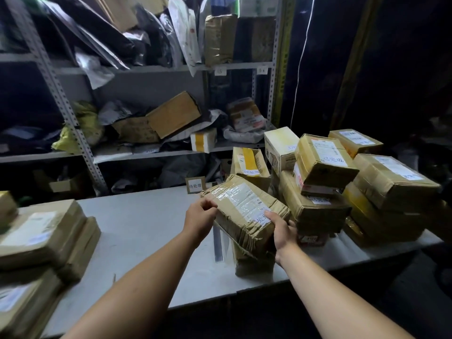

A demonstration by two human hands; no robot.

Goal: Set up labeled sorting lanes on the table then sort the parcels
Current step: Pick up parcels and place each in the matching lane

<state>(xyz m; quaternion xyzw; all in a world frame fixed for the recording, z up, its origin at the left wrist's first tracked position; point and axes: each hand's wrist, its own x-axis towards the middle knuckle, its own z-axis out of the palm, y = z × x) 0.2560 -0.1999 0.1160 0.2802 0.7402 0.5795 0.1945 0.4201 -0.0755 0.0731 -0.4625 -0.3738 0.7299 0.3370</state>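
Keep the crumpled cardboard parcel (241, 206) level and set down squarely, matching its sticker to the lane sign (195, 185) behind. Gripped at both ends: left hand (199, 217) curled over the left edge, right hand (283, 232) clasping the near corner. Brown, dented, glossy with tape; seemingly resting on another box (253, 264) on the table (137, 223).

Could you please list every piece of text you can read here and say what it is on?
"待处理": standing card at the table's far edge.
"已完成": sticker on the top box of the right pile.
"处理": sticker on the held parcel; anything before it is unclear.
Shipping labels and shelf tags: too blurred to read.
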